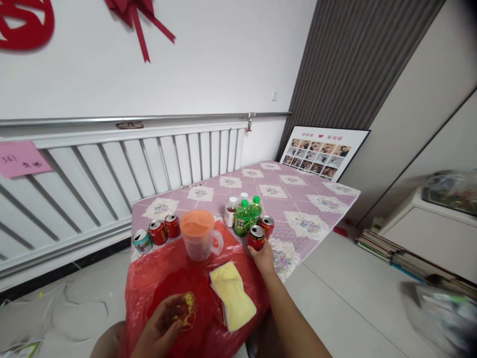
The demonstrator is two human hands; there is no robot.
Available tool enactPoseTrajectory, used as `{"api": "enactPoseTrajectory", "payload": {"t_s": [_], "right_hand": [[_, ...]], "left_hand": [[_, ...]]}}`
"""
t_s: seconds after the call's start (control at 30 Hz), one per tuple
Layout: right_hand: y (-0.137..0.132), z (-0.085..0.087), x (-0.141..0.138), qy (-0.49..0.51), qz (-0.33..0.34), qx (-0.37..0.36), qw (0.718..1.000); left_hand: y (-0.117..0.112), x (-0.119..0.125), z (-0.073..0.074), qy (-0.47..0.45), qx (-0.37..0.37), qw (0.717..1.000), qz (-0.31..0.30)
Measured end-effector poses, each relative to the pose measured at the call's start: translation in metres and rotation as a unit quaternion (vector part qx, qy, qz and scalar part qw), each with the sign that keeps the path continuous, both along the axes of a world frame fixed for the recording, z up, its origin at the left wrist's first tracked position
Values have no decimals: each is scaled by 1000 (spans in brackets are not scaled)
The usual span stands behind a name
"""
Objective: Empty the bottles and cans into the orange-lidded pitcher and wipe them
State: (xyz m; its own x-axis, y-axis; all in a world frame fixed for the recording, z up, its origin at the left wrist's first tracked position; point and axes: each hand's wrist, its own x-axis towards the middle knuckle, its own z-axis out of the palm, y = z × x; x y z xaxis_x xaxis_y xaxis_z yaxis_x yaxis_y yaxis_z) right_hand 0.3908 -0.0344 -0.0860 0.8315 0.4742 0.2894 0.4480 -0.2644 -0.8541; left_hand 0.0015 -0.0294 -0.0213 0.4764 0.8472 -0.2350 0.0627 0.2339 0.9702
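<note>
My right hand (264, 257) is closed around a red drink can (256, 238) at the right side of the red plastic sheet. Just behind it stands another red can (267, 226), beside green-capped bottles (242, 219). Over a dark red round mat (179, 288) with a gold print hovers my left hand (166, 320), its fingers loosely curled and apart, holding nothing. Between the hands lies a folded yellow cloth (234, 297). A clear pitcher (199, 243) with an orange lid stands upright farther back, its handle toward the right.
Left of the pitcher stand two red cans (157, 232) and a teal can (142, 241). White-capped bottles (230, 211) stand by the green ones. A floral tablecloth (272, 191) covers the table. Behind it runs a white radiator (167, 159); a photo board (320, 154) leans at the far end.
</note>
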Motion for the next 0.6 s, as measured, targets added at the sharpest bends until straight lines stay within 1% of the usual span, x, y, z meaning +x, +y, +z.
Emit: {"api": "enactPoseTrajectory", "payload": {"t_s": [0.17, 0.3, 0.47, 0.6], "right_hand": [[13, -11, 5, 3, -38, -14, 999], [13, -17, 6, -3, -46, -18, 999], [-4, -27, 5, -14, -48, -29, 998], [-19, -33, 2, -30, -13, -59, 998]], "left_hand": [[6, -9, -11, -5, -15, 1000, -15], [7, -10, -11, 12, -6, 1000, -24], [7, -7, -7, 30, 6, 999, -23], [7, -3, -4, 37, 12, 999, -6]]}}
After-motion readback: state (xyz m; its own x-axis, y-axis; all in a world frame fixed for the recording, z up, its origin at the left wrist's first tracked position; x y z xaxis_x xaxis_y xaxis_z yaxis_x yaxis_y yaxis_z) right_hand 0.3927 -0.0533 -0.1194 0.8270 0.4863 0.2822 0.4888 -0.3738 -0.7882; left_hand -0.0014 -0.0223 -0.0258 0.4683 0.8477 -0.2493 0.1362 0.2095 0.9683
